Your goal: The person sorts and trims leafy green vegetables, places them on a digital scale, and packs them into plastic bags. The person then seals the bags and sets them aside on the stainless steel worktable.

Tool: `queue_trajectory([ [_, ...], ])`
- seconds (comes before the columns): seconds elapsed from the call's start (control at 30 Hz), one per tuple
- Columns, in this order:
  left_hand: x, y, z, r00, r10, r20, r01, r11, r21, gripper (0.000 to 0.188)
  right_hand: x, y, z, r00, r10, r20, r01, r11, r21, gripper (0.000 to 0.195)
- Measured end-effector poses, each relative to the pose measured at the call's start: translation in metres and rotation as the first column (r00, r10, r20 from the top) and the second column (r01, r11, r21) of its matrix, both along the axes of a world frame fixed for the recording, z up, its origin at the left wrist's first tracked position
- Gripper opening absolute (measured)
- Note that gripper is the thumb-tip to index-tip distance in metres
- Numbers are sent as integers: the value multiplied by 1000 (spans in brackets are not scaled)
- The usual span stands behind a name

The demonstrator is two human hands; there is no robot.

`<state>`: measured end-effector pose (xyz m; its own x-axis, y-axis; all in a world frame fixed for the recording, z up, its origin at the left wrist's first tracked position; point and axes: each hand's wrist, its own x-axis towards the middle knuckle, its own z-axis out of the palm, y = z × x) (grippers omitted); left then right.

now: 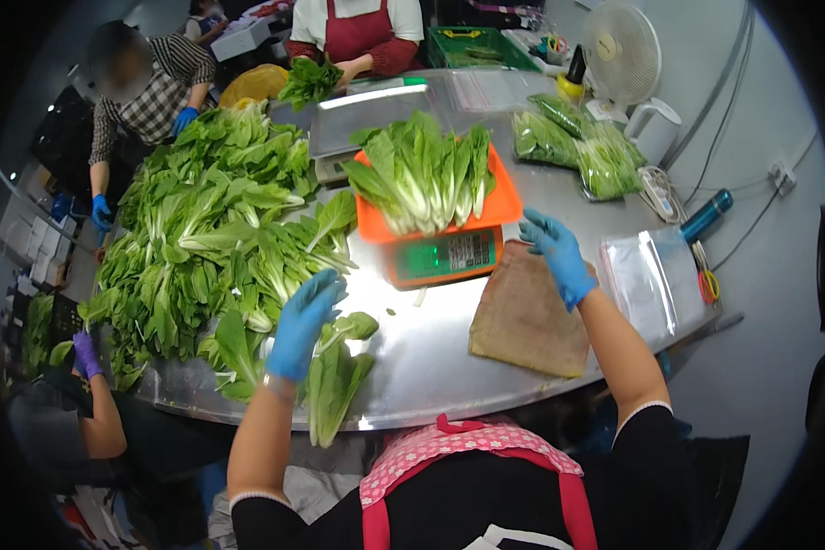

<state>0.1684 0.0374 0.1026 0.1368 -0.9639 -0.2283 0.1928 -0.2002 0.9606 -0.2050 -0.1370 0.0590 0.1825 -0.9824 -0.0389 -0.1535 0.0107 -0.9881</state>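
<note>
Leafy green heads (426,172) lie side by side on the orange tray of a digital scale (447,256), whose display glows green. My left hand (307,323), in a blue glove, hovers over the steel table's left half with fingers apart and nothing in it. Beneath and beside it are loose leaves (337,385), and farther left spreads a big heap of leafy greens (206,227). My right hand (557,258), also blue-gloved, is spread and holds nothing. It is just right of the scale, above a brown cloth (529,316).
Bagged greens (584,144), a white fan (622,55) and a kettle (653,130) occupy the far right. Clear plastic bags (653,282) lie at the right edge beside a blue bottle (707,214). A second scale (371,120) stands behind. Co-workers' gloved hands (101,212) border the heap.
</note>
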Motion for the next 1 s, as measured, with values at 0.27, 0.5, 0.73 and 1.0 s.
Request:
queue_trajectory([
  [0.27, -46, -167, -10, 995, 26, 99, -55, 952, 301, 85, 58, -135, -51, 950, 41, -310, -57, 997, -42, 48],
  [0.5, -34, -197, -28, 957, -191, 217, 99, 921, 376, 78, 47, -137, 14, 888, 459, -36, -356, 735, 578, 28],
  [0.73, -70, -227, -20, 960, -259, 105, 204, 905, 373, 57, 107, -112, 46, 898, 433, 78, -412, 766, 493, 47],
  [1.0, -73, -231, -38, 986, -86, -141, 88, 996, 6, 42, 115, -114, -4, 859, 252, 446, -474, 722, 504, 45],
])
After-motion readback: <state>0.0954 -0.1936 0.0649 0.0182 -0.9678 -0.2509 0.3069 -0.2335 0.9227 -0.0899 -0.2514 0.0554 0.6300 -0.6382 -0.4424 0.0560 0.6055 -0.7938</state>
